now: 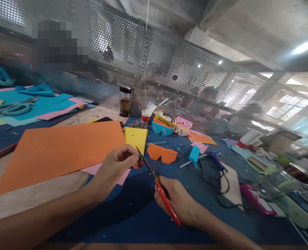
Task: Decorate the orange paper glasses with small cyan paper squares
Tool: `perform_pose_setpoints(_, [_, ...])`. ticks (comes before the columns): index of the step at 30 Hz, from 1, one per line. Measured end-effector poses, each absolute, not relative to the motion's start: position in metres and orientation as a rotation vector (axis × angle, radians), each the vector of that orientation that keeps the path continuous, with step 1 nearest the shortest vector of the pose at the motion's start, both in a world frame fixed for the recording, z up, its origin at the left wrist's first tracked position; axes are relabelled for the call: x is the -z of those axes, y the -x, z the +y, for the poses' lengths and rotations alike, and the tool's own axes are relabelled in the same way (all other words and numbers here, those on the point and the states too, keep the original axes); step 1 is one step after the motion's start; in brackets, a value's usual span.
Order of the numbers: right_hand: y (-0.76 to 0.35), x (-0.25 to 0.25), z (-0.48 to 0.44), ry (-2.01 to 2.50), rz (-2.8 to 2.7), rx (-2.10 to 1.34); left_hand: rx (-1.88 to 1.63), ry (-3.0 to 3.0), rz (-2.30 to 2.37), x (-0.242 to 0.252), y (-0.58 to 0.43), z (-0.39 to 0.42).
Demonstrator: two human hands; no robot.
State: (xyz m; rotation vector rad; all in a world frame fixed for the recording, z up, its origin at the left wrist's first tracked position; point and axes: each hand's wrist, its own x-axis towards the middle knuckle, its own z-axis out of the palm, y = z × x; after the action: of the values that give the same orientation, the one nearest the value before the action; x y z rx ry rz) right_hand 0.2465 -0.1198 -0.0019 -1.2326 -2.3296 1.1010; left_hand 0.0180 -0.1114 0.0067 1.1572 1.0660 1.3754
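My right hand grips red-handled scissors, their dark blades pointing up and left. The blade tips reach the fingers of my left hand, which are pinched together. A tiny blue piece shows at those fingertips beside the blades; its kind is too small to make out. Just behind lies a yellow sheet with a blue speck on it. To the right of the blades an orange paper glasses shape rests on the blue table. A large orange sheet spreads out left of my left hand, over part of a pink sheet.
Decorated paper glasses are grouped at the back near a paper cup and a lidded jar. A blue glue gun with a looping cord lies right. Other scissors sit far left. A perforated metal screen stands behind.
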Motion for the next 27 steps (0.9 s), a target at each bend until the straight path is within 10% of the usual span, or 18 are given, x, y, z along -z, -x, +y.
perform_pose_setpoints(27, [-0.2443, 0.0026, -0.1221, 1.251, -2.269, -1.183, -1.373, -1.153, 1.059, -0.0068, -0.0191, -0.1121])
